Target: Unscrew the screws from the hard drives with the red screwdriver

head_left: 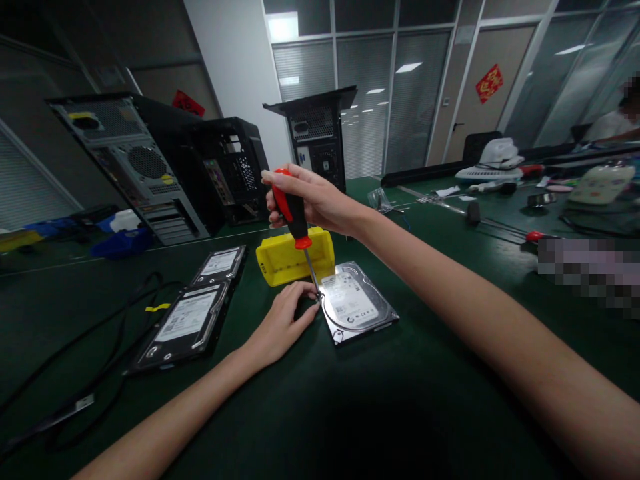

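Observation:
A silver hard drive (353, 303) with a white label lies flat on the green table. My right hand (313, 197) is wrapped round the red and black handle of a screwdriver (295, 217), held above the drive. The screwdriver's shaft slants down, and its tip is at the drive's left edge. Beside that edge, my left hand (289, 317) rests low with thumb and forefinger pinched close round the screwdriver tip; whatever is between them is too small to make out. Just behind the drive sits a yellow bin (295, 257).
More hard drives (187, 320) lie to the left, beside black cables (117, 333). Computer cases (165, 167) stand at the back left, near a blue bin (123, 243). Tools and a white device (493, 167) lie at the back right. A person (613, 123) is at the far right.

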A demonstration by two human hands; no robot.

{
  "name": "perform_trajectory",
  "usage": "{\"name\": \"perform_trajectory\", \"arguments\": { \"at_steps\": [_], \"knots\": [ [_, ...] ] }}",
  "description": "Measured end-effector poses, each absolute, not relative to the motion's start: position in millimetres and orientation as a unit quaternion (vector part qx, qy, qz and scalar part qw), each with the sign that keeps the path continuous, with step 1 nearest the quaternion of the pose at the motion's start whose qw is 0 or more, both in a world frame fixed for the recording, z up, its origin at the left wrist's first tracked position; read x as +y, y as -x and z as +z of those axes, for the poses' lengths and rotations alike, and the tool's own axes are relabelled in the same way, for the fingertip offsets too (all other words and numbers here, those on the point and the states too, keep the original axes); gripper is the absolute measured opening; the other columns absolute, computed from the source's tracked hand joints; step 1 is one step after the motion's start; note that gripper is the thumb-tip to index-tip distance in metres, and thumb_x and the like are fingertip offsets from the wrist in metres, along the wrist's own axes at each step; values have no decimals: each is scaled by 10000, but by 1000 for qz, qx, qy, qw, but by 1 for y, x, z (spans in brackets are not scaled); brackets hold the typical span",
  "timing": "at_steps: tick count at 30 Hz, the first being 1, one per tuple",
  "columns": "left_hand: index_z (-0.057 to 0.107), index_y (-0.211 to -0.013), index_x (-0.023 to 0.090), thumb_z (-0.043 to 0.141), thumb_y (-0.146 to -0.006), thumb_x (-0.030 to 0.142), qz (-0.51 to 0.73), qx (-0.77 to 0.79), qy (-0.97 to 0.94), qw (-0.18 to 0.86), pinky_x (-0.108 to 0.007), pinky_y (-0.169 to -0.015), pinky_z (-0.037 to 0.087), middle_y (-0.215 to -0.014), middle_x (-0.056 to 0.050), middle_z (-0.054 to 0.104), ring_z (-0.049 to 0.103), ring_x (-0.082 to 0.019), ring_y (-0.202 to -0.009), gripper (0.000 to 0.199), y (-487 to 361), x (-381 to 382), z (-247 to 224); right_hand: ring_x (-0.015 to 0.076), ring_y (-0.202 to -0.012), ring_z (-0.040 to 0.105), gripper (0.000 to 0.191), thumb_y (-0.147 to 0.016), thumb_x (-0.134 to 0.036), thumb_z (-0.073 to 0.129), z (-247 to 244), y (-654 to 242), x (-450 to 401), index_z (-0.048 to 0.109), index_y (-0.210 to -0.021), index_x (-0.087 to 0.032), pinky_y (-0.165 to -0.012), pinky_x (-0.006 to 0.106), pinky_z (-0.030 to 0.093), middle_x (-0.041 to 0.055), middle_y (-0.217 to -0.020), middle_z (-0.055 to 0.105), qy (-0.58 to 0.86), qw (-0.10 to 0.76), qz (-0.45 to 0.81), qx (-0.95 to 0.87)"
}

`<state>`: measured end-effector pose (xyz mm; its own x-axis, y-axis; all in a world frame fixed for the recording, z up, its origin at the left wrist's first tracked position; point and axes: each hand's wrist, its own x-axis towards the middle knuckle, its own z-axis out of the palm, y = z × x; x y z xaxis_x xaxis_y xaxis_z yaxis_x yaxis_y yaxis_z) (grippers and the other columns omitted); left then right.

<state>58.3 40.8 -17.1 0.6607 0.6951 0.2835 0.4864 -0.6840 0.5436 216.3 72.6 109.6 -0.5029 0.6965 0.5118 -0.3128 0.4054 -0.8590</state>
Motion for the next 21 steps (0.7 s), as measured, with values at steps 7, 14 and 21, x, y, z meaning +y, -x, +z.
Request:
{"name": "perform_trajectory", "arguments": {
  "at_steps": [7, 14, 21],
  "knots": [
    [490, -1095, 189, 470, -893, 297, 243, 334, -886, 212, -390, -926, 426, -1076, -68, 570, 536, -219, -1027, 230, -57, 41, -18, 80, -604, 490, 253, -924, -390, 347, 113, -218, 70, 456, -967, -165, -612, 241, 477, -4, -734, 466, 157, 474, 530, -685],
    [502, -1087, 195, 459, -893, 308, 240, 339, -884, 213, -390, -896, 450, -1069, -67, 582, 553, -224, -1012, 229, -58, 39, -14, 91, -662, 524, 173, -894, -313, 432, 115, -224, 73, 453, -961, -155, -664, 263, 500, 7, -802, 492, 174, 462, 538, -683],
    [499, -1097, 203, 447, -905, 331, 241, 337, -886, 210, -384, -909, 446, -1078, -64, 580, 551, -223, -1022, 237, -58, 41, -16, 94, -672, 571, 183, -833, -240, 550, 117, -227, 72, 389, -899, -183, -693, 266, 508, -12, -766, 536, 147, 453, 502, -722]
  ]
}}
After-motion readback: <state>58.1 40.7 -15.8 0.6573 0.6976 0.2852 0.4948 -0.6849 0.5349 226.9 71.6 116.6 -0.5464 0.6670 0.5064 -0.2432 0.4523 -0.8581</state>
